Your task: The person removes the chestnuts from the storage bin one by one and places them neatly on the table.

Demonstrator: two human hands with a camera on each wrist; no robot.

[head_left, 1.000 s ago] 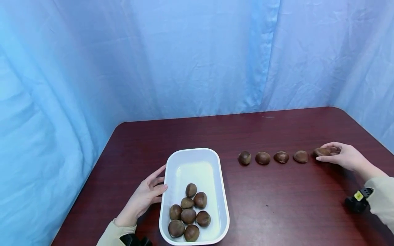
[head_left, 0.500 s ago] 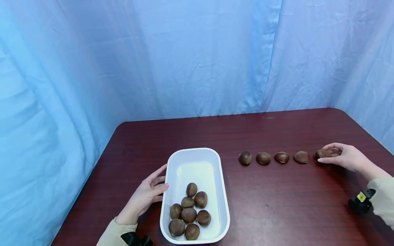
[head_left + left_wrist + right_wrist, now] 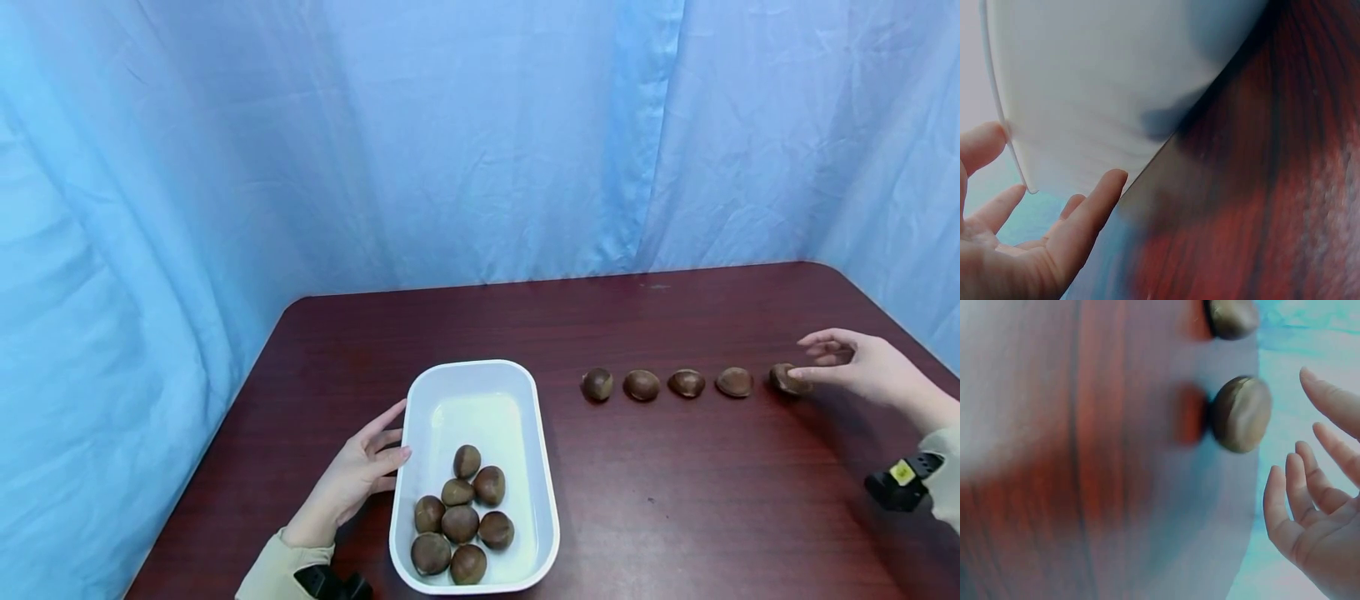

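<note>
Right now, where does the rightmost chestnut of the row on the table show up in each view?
Head: the rightmost chestnut ends the row, far right, just off the right hand.
Left wrist: not in view, only the white tray.
Right wrist: upper right, apart from the open fingers.
Shared landmark: the dark red table.

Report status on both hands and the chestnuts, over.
Right hand open, fingers off the end chestnut, fifth in the row on the table. Left hand open against the white tray. Seven chestnuts in tray. Nothing in the way.
</note>
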